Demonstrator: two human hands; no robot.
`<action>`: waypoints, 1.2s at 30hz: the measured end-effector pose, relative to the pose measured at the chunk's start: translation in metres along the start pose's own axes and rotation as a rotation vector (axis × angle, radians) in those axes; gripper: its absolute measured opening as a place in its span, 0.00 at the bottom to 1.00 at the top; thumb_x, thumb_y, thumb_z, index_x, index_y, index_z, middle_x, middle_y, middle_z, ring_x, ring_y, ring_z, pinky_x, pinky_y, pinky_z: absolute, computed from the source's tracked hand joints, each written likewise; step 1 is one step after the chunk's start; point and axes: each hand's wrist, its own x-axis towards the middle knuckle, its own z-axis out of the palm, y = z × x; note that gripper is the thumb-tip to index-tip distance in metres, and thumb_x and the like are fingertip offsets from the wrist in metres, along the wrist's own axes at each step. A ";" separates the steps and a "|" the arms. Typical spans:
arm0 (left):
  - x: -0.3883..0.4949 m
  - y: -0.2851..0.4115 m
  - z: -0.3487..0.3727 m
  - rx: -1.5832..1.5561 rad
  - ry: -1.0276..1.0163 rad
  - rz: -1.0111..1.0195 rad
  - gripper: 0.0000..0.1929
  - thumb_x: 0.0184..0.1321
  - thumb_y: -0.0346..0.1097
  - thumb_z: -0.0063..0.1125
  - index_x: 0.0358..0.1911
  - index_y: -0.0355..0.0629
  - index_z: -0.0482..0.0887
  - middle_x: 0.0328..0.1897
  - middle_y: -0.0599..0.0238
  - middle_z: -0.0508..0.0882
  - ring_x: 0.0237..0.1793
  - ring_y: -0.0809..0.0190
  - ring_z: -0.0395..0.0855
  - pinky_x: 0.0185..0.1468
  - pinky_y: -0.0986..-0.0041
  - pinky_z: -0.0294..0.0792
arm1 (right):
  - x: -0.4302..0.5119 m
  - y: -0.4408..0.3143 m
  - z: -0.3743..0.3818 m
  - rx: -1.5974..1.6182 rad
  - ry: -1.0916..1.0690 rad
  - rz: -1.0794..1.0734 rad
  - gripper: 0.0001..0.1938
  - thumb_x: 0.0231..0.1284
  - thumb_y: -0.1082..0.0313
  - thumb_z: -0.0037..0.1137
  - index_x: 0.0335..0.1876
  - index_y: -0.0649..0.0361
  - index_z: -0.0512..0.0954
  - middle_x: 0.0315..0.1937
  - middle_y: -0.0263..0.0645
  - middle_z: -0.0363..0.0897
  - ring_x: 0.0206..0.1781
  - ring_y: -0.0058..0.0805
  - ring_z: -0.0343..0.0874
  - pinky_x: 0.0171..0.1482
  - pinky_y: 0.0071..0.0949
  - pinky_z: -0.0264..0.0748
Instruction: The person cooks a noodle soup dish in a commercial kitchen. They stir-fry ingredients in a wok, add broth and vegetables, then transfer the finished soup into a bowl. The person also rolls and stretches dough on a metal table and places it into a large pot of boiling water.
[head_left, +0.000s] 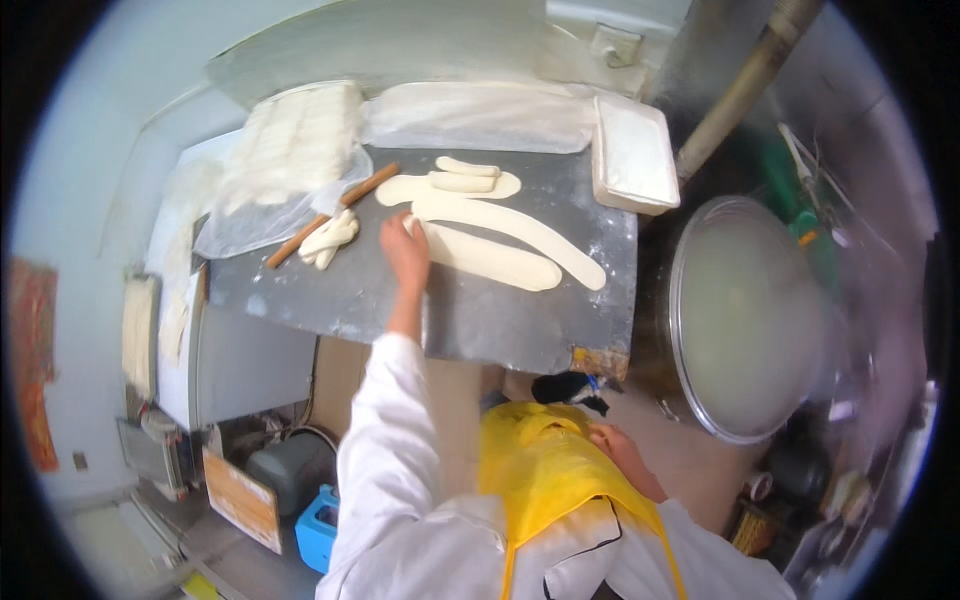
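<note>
My left hand (406, 247) has its fingers curled on the left end of a flat dough strip (495, 259), which lies on the dark metal tabletop (495, 322). Just beyond it, a longer curved dough strip (517, 229) stretches to the right. Farther back, two dough rolls (463, 181) rest at a third flattened piece (397, 190). To the left of that hand is a folded lump of dough (328, 240), close to a wooden rolling pin (300, 238). My right hand (619, 450) is low, against the yellow apron (525, 450); its fingers are partly hidden.
A rectangular tub of white powder (637, 154) stands at the back right corner. Right of the table is a large round metal pot (679, 322) of cloudy liquid. Cloth-covered stacks (480, 116) line the back. A blue container (319, 529) sits on the floor at left.
</note>
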 end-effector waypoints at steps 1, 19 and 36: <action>0.022 -0.010 0.018 0.249 -0.062 -0.006 0.18 0.67 0.43 0.67 0.55 0.40 0.88 0.55 0.50 0.86 0.59 0.44 0.81 0.63 0.54 0.73 | -0.002 -0.007 0.005 0.019 0.014 0.066 0.19 0.79 0.56 0.55 0.64 0.61 0.80 0.59 0.55 0.84 0.59 0.53 0.84 0.62 0.43 0.80; -0.019 0.075 -0.006 -0.796 -0.518 0.209 0.08 0.74 0.28 0.57 0.50 0.40 0.73 0.40 0.57 0.88 0.47 0.60 0.89 0.52 0.69 0.77 | 0.003 -0.081 -0.038 0.340 0.511 0.010 0.14 0.77 0.58 0.57 0.58 0.56 0.84 0.53 0.47 0.87 0.55 0.50 0.86 0.56 0.42 0.82; -0.248 0.277 -0.117 -0.967 -1.505 0.171 0.24 0.79 0.29 0.57 0.75 0.38 0.70 0.51 0.62 0.88 0.53 0.68 0.84 0.61 0.75 0.73 | -0.043 -0.110 -0.150 0.374 0.947 -0.480 0.06 0.63 0.67 0.72 0.41 0.57 0.88 0.32 0.37 0.81 0.32 0.33 0.82 0.35 0.31 0.76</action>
